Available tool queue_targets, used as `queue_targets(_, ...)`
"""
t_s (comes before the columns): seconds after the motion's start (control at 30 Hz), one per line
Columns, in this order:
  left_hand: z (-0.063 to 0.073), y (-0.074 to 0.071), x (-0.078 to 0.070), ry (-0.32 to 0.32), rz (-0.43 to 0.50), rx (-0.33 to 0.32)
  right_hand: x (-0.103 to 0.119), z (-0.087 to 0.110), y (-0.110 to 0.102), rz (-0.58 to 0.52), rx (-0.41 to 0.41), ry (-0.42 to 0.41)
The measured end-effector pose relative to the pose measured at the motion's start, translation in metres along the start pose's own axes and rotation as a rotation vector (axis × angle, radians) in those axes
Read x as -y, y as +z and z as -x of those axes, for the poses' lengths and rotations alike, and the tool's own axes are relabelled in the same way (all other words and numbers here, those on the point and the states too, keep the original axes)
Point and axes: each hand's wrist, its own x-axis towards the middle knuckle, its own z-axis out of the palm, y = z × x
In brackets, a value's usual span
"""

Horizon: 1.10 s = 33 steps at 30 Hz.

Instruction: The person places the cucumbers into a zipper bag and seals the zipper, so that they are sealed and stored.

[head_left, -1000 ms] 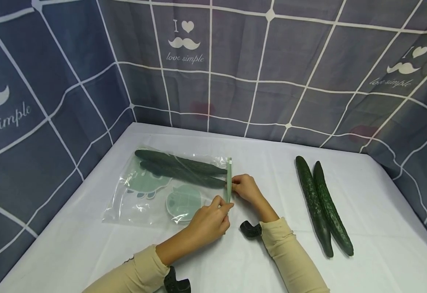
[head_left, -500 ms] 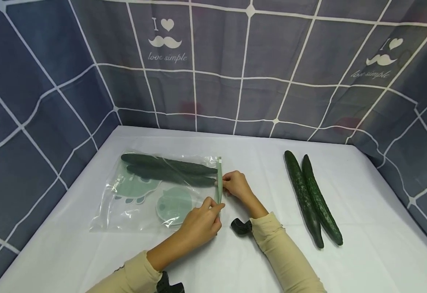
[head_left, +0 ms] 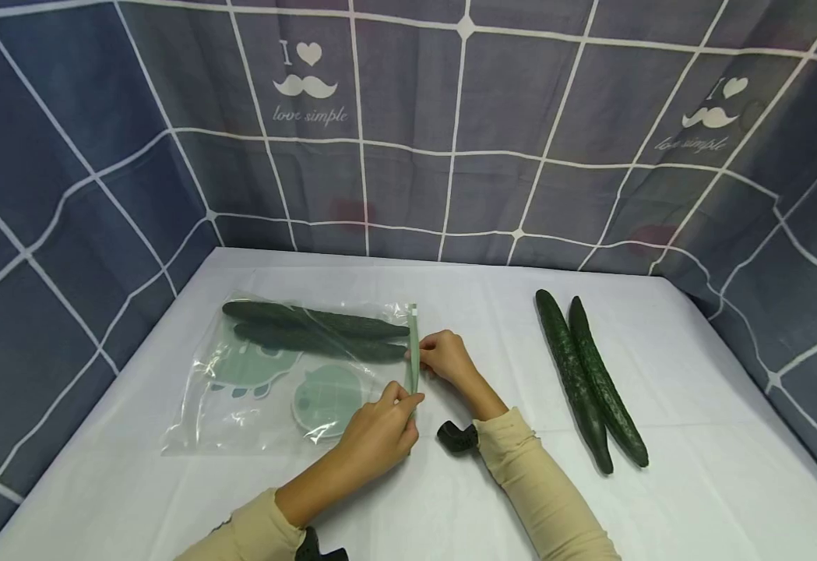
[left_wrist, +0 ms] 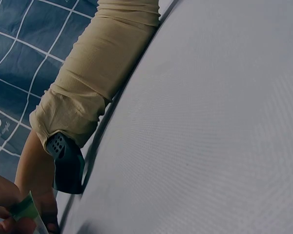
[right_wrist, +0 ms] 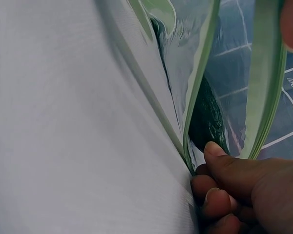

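A clear zip bag with pale green printed shapes lies flat on the white table, its green-edged mouth facing right. Inside it are two cucumbers, side by side. My left hand pinches the near end of the green zip strip; in the left wrist view, fingers hold its green corner. Farther along that edge, my right hand pinches the strip. The right wrist view shows the mouth parted, with a dark cucumber end just behind my right thumb.
Two more cucumbers lie close together on the right of the white table. A dark grid-patterned curtain stands behind and along both sides. Black wrist-worn devices sit by the sleeves.
The whole head view has shifted, so everything sits farther left in it. Both hands keep their hold on the bag's edge, with little visible movement.
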Motion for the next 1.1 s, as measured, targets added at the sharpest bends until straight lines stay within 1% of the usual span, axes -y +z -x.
queue_targets(0.13, 0.0003, -0.0001, -0.0002, 0.002, 0.005, 0.003, -0.0001, 0.0009, 0.0002, 0.011, 0.001, 0.002)
queue_targets(0.33, 0.0017, -0.0006, -0.001, 0.014, 0.011, -0.014, -0.0006, 0.002, 0.0006, 0.016, -0.006, 0.002)
queue_targets(0.77, 0.0017, -0.0001, -0.0004, -0.004, 0.031, 0.003, 0.0006, 0.0023, 0.0005, -0.004, -0.005, -0.001)
queue_targets(0.97, 0.0022, 0.0007, 0.0003, 0.013, 0.018, -0.022, 0.0003, 0.0025, 0.0011, 0.004, -0.011, 0.001)
queue_targets(1.1, 0.0023, 0.0008, 0.0011, 0.015, 0.022, -0.026, 0.0003, 0.0015, 0.0009, 0.02, -0.003, -0.015)
